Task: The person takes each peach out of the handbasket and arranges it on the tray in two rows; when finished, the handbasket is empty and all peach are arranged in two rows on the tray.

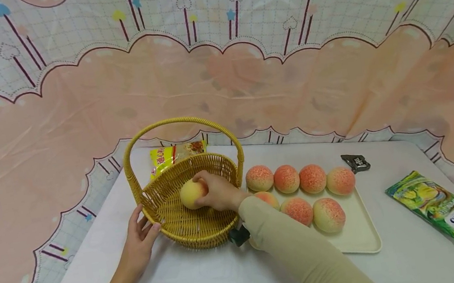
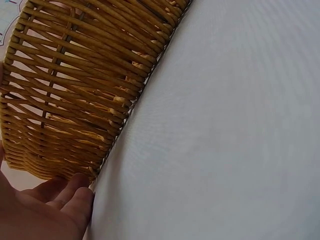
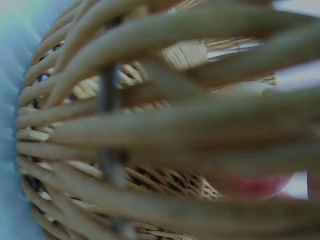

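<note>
My right hand (image 1: 219, 191) reaches inside a yellow-brown wicker basket (image 1: 199, 241) and grips a peach (image 1: 192, 194), its pale yellow side facing the head camera. Low in the basket, the peach is partly covered by the fingers; whether it touches the bottom I cannot tell. Against the basket's near left side, the fingers of my left hand (image 1: 139, 244) rest on the outside of the weave. In the left wrist view, fingertips (image 2: 80, 192) touch the basket's lower edge. Blurred strands of the basket (image 3: 165, 130) fill most of the right wrist view.
Right of the basket, several red-and-yellow peaches (image 1: 313, 179) lie on a cream tray (image 1: 363, 243), partly behind my right sleeve. A yellow snack bag (image 1: 162, 159) lies behind the basket. Farther right are a small black packet (image 1: 356, 162) and a green FOXS bag (image 1: 438, 205).
</note>
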The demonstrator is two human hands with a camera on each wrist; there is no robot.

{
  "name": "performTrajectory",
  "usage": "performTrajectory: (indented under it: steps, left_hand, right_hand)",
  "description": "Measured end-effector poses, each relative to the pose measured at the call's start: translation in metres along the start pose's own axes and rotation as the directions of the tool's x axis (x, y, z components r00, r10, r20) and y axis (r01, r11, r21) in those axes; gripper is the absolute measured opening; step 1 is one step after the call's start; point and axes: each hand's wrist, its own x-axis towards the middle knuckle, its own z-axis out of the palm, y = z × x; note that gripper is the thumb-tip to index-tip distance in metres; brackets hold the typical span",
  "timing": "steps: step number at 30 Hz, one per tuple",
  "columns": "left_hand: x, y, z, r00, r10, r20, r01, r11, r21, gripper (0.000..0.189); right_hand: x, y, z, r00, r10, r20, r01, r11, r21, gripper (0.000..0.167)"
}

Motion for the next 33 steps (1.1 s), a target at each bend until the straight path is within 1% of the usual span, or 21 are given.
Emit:
performTrajectory:
  steps: [6,11,15,19,25,33]
  left_hand:
    - [0.0,0.001,0.001,1.0,0.006,-0.004,-0.006,1.0,-0.002,0.079]
    - [0.001,0.0,0.002,1.0,0.011,-0.004,-0.011,1.0,0.003,0.078]
    - [0.001,0.001,0.001,1.0,0.007,-0.003,-0.007,1.0,0.007,0.078]
    - [0.0,0.001,0.001,1.0,-0.008,-0.009,0.008,1.0,0.018,0.079]
    - [-0.001,0.002,0.001,1.0,-0.025,-0.012,0.025,0.999,0.026,0.08]
    - [0.0,0.0,0.0,1.0,-0.017,0.001,0.017,0.999,0.032,0.08]
  right_hand:
    - [0.0,0.001,0.003,1.0,0.002,-0.02,-0.002,1.0,-0.007,0.066]
    - [-0.003,0.0,0.001,0.999,-0.024,-0.029,0.025,0.999,0.025,0.066]
    - [-0.006,0.0,-0.001,0.998,-0.054,-0.021,0.055,0.997,0.047,0.065]
    - [-0.009,-0.002,-0.003,0.996,-0.084,-0.01,0.084,0.996,0.027,0.065]
    - [-0.021,-0.005,-0.009,0.992,-0.124,-0.014,0.123,0.992,-0.013,0.065]
    - [-0.045,-0.007,-0.027,0.982,-0.187,-0.03,0.185,0.982,-0.048,0.064]
